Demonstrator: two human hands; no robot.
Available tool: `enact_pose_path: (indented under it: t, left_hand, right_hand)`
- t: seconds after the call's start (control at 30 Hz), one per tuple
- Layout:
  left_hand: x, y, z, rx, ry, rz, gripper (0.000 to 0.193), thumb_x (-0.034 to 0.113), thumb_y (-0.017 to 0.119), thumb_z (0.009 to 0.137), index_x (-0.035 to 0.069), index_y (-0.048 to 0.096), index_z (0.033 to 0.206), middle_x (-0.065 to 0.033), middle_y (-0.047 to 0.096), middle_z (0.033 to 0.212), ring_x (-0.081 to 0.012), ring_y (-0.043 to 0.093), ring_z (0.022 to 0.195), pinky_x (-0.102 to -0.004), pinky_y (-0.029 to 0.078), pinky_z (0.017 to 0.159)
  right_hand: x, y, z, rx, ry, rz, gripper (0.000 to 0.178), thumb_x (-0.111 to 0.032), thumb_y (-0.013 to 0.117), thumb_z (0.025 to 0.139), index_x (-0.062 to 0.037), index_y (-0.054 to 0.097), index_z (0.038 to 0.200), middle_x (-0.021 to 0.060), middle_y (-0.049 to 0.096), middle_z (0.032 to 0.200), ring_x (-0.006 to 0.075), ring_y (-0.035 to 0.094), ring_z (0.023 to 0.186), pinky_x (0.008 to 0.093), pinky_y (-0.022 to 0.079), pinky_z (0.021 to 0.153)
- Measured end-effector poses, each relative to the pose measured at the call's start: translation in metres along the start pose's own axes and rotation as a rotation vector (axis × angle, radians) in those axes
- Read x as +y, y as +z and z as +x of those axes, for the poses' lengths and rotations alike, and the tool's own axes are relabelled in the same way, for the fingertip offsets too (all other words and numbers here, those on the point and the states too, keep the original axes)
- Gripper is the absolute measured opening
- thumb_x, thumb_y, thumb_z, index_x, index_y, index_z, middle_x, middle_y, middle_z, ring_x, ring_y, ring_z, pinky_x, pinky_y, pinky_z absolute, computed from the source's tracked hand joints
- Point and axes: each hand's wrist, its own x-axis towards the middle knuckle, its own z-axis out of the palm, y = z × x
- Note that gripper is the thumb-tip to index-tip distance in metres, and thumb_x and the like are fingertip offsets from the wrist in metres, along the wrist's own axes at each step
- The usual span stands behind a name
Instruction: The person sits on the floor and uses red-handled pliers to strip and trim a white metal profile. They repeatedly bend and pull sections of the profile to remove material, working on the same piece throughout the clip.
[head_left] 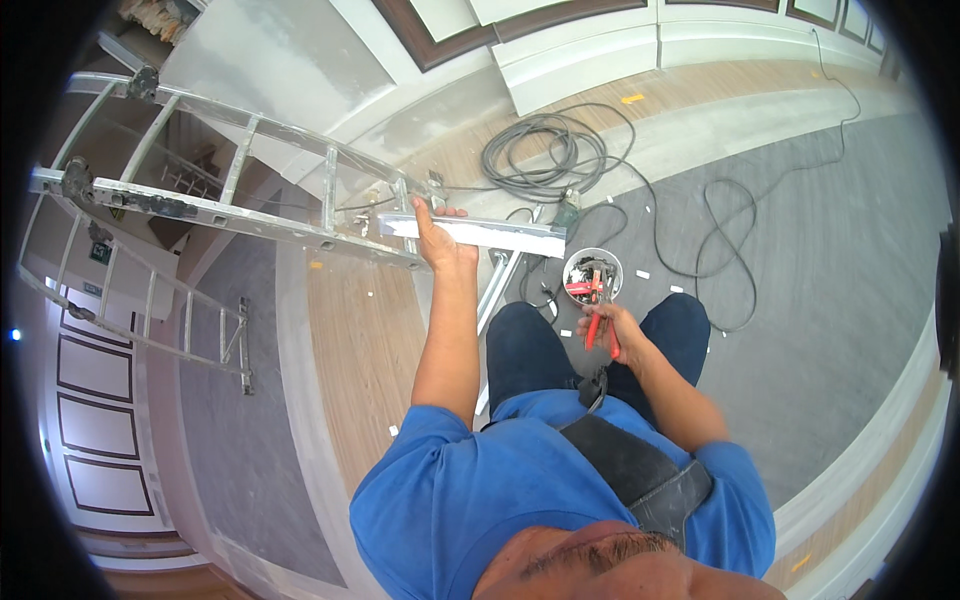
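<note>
My left hand (446, 245) is closed around one end of a long, narrow metal channel strip (512, 238) with a white face, held out level in front of me. In my right hand (624, 336) is a pair of red-handled pliers (593, 329), gripped by the handles between my knees. Their head points away from me, over a round white bucket (567, 276). Dark small pieces and another red item lie inside the bucket; I cannot make out their kinds. The jaws of the pliers are too small to read.
An aluminium ladder (245, 160) reaches in from the left, close to my left hand. A coiled grey cable (545, 150) lies ahead, with loops trailing right across the grey floor (800, 260). A green power tool (567, 214) and metal strips (497, 290) lie beyond my knees.
</note>
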Motion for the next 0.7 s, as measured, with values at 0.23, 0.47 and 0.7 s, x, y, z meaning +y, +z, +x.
enact_pose_path:
  t: [0.23,0.47,0.7]
  left_hand:
    - [-0.022,-0.023,0.039,0.043,-0.206,-0.018,0.04,0.042,0.063,0.098,0.009,0.051,0.08,-0.0082,0.052,0.069,-0.0245,0.055,0.065,-0.0409,0.049,0.061]
    - [-0.021,-0.016,0.024,-0.086,-0.251,-0.091,0.024,0.028,0.066,0.093,0.009,0.052,0.088,-0.0054,0.053,0.072,-0.0212,0.055,0.065,-0.035,0.051,0.063]
    - [-0.018,0.001,0.011,-0.106,-0.205,-0.103,0.026,0.03,0.066,0.1,0.008,0.053,0.099,-0.0055,0.053,0.079,-0.0217,0.055,0.066,-0.036,0.052,0.063]
  right_hand:
    - [0.008,-0.001,-0.025,-0.081,0.086,-0.062,0.038,-0.023,0.054,0.099,0.0037,0.057,0.126,0.0173,0.069,0.099,0.0328,0.071,0.092,0.0474,0.059,0.083]
    - [-0.01,0.016,-0.038,-0.158,-0.209,-0.301,0.045,-0.021,0.059,0.098,0.0045,0.055,0.134,0.0134,0.068,0.102,0.0253,0.067,0.094,0.0383,0.054,0.083]
    - [-0.031,0.029,-0.055,-0.26,-0.245,-0.351,0.042,-0.022,0.061,0.098,0.0057,0.059,0.129,0.0124,0.069,0.096,0.0224,0.066,0.085,0.0363,0.053,0.079]
